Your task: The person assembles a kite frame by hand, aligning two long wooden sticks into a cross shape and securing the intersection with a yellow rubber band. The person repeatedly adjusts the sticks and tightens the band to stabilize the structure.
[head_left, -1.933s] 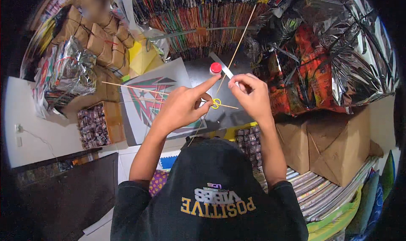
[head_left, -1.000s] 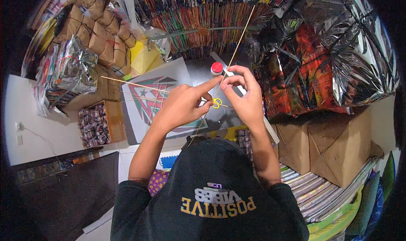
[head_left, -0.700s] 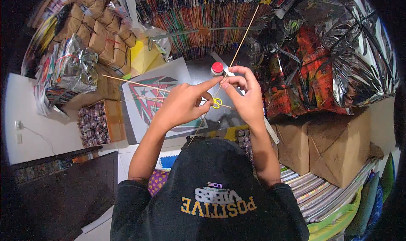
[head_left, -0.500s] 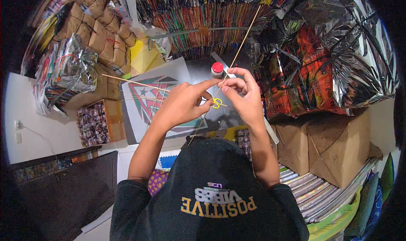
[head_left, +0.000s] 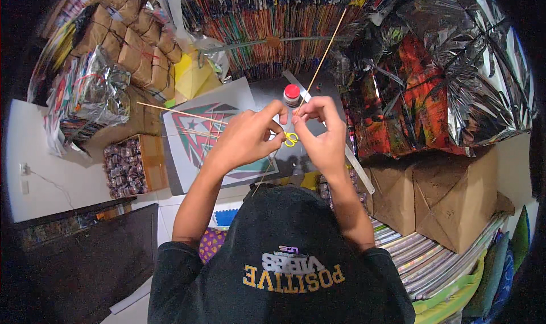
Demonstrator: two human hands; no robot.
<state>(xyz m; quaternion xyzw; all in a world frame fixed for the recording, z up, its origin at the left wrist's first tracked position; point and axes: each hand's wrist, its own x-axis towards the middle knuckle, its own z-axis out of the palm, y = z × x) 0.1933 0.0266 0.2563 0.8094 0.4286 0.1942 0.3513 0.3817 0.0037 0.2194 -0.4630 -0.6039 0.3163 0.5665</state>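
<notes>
A long thin bamboo stick slants up and away from the fingertips of my right hand, which pinches it. Its lower end seems to pass by my left hand, whose thumb and fingers are closed together around thin sticks. Another thin stick runs out to the left from behind that hand. Just beyond the left fingertips lie yellow-handled scissors. Below the left hand is a white sheet with a red, green and black star design. A small bottle with a red cap stands beyond both hands.
A metal ruler lies along the right of the dark tabletop. Stacks of folded colourful sheets rise at the back. Brown wrapped bundles are at left, plastic-wrapped bundles at right. An open box of small packets sits at left.
My left index finger has drawn back from the right fingertips and curled. My right hand has lowered slightly, and the long stick's far end has shifted a little left.
</notes>
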